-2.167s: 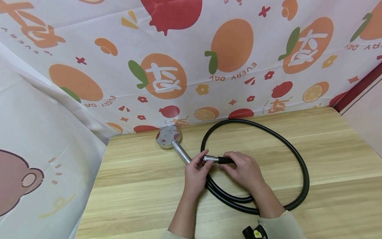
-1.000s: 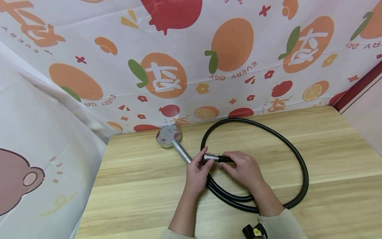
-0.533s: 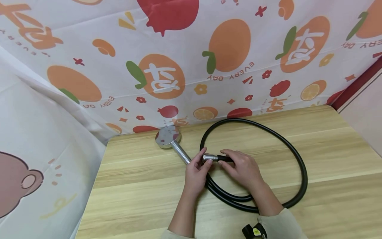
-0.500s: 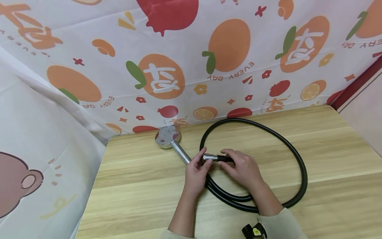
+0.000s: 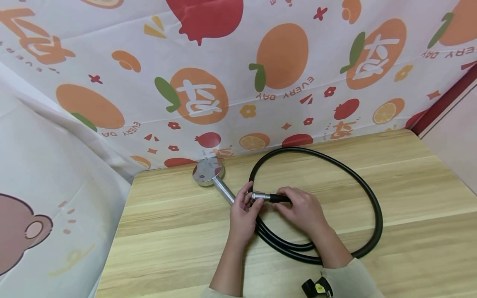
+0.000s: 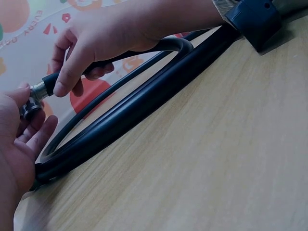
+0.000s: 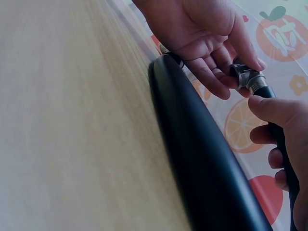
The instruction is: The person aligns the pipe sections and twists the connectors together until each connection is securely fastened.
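A metal connector (image 5: 261,196) on the end of a black hose (image 5: 367,188) is held above the table. My left hand (image 5: 241,221) pinches the connector between thumb and fingers; its remaining fingers are loosely spread below, as the right wrist view shows. Just behind the connector, my right hand (image 5: 304,211) grips the hose, thumb on the near side (image 7: 279,113). A chrome shower head (image 5: 209,171) with a straight handle (image 5: 225,190) lies on the table beyond the left hand. Where handle and hose come close together, the left hand hides them.
The hose lies in a wide loop on the wooden table (image 5: 167,248), passing under the right forearm. A fruit-print cloth (image 5: 283,54) hangs along the table's back edge, and a white cloth (image 5: 67,165) hangs at the left. A camera (image 5: 316,287) sits at the right sleeve.
The left fingers shift slightly around the connector and spread a little. Both hands keep their places, and the head view drifts slightly. Shower head and hose loop stay put.
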Available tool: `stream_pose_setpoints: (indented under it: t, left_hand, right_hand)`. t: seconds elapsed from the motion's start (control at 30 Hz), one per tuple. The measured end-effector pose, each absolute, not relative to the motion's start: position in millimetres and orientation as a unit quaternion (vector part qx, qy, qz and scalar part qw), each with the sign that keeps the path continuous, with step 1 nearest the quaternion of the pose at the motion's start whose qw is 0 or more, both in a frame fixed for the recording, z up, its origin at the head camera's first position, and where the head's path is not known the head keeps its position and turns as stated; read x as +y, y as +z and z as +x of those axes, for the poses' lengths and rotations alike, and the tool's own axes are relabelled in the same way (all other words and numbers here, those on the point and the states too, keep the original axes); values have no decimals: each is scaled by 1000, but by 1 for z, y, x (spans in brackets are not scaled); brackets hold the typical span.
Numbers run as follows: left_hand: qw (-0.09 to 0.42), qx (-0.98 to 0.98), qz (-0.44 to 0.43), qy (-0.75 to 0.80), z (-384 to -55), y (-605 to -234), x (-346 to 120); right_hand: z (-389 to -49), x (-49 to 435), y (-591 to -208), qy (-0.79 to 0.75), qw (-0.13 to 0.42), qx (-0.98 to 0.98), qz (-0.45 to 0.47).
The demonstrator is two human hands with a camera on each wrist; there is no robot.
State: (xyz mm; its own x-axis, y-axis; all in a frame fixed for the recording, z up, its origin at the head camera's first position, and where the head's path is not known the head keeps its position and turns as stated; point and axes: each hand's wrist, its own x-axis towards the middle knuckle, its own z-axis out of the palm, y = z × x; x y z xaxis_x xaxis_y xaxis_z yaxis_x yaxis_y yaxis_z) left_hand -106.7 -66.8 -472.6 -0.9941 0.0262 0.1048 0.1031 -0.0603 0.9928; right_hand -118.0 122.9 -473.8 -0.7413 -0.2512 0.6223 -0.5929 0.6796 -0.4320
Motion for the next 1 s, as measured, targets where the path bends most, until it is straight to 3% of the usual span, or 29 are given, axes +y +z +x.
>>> stream_pose_setpoints:
  t: [1.0]
  left_hand:
    - [10, -676, -62, -734, -105, -468, -67]
  right_hand:
    - [-116, 123, -471, 316, 267, -878, 242]
